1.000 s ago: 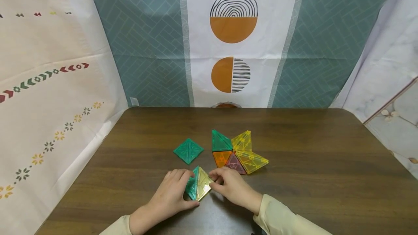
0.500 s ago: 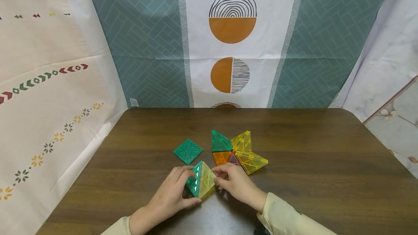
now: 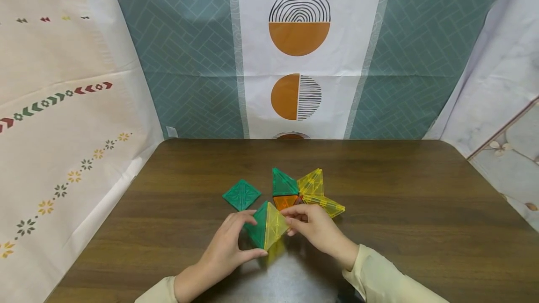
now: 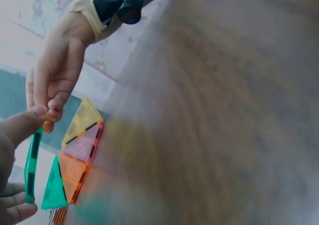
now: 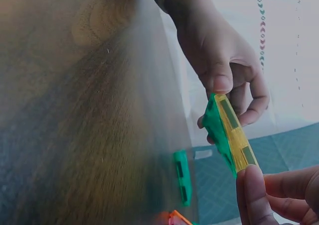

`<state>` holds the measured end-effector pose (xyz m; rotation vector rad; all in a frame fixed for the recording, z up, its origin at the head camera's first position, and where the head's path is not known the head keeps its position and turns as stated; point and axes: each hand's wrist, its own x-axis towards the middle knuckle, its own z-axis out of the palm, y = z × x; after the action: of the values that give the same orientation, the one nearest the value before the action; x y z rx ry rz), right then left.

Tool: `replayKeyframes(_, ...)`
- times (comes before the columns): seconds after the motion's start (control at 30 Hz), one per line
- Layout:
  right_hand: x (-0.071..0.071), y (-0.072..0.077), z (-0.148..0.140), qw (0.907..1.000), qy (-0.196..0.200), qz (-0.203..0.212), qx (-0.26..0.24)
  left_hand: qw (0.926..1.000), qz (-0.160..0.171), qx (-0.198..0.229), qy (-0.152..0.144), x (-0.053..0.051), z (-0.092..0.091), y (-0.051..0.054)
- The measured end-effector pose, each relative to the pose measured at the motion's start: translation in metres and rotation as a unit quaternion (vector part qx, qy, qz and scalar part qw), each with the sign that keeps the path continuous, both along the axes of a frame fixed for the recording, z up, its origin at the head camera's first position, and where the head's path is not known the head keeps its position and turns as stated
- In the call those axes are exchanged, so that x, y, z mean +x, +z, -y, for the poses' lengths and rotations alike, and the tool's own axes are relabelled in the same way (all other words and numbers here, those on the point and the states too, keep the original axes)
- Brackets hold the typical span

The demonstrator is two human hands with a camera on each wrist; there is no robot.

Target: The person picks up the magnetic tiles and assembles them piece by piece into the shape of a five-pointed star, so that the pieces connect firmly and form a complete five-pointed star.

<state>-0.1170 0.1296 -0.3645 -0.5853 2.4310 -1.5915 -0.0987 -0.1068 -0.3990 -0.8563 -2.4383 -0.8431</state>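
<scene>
A green triangular magnetic tile (image 3: 258, 229) and a yellow triangular magnetic tile (image 3: 275, 225) meet along one edge, tilted and raised off the table in the head view. My left hand (image 3: 225, 242) grips the green side between thumb and fingers. The yellow tile's outer corner is pinched by my right hand (image 3: 320, 229). From the right wrist, the yellow tile (image 5: 234, 130) appears edge-on, with the green tile (image 5: 217, 130) angled away beside it. Behind the hands lies a fan of green (image 3: 284, 184), orange (image 3: 285, 201) and yellow (image 3: 312, 183) tiles; a pink tile (image 4: 82, 146) there shows from the left wrist.
A flat green diamond of two tiles (image 3: 241, 195) lies left of the fan. Everything rests on a dark wooden table (image 3: 404, 191). Patterned cloths hang at the back (image 3: 198, 60) and along both sides.
Both hands have lifted the joined green and yellow tiles off the table, tilting them up and moving them slightly right and away. The fan and the green diamond have stayed put.
</scene>
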Motion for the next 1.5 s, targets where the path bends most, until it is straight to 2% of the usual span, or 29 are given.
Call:
replayKeyframes(0.13, 0.002, 0.002, -0.006, 0.9999, -0.004, 0.008, -0.01, 0.9982, 0.05, 0.032, -0.004, 0.001, -0.005, 0.002)
replayKeyframes(0.23, 0.004, 0.002, -0.011, 0.9999, -0.007, 0.01, -0.009, 0.9942, 0.094, 0.052, -0.008, 0.001, -0.009, 0.004)
replayKeyframes(0.37, 0.006, 0.0, -0.016, 0.9998, -0.009, 0.011, -0.016, 0.9898, 0.123, 0.069, -0.02, 0.0, -0.013, 0.005)
replayKeyframes(0.47, 0.008, -0.002, -0.019, 0.9995, -0.009, 0.013, -0.026, 0.9872, 0.132, 0.08, -0.039, -0.001, -0.016, 0.004)
replayKeyframes(0.67, 0.01, -0.008, -0.027, 0.9995, -0.03, 0.006, -0.002, 0.9765, 0.18, 0.101, -0.062, -0.007, -0.026, 0.002)
replayKeyframes(0.77, 0.012, -0.01, -0.03, 0.9988, -0.046, 0.005, 0.016, 0.9694, 0.21, 0.107, -0.069, -0.009, -0.033, 0.002)
replayKeyframes(0.9, 0.013, -0.013, -0.036, 0.9983, -0.056, 0.004, 0.013, 0.9592, 0.246, 0.117, -0.075, -0.011, -0.042, 0.004)
replayKeyframes(1.13, 0.013, -0.017, -0.042, 0.9972, -0.071, 0.001, 0.023, 0.9489, 0.275, 0.129, -0.086, -0.015, -0.054, 0.004)
replayKeyframes(1.5, 0.009, -0.018, -0.043, 0.9943, -0.089, 0.011, 0.059, 0.9421, 0.304, 0.119, -0.078, -0.021, -0.062, 0.004)
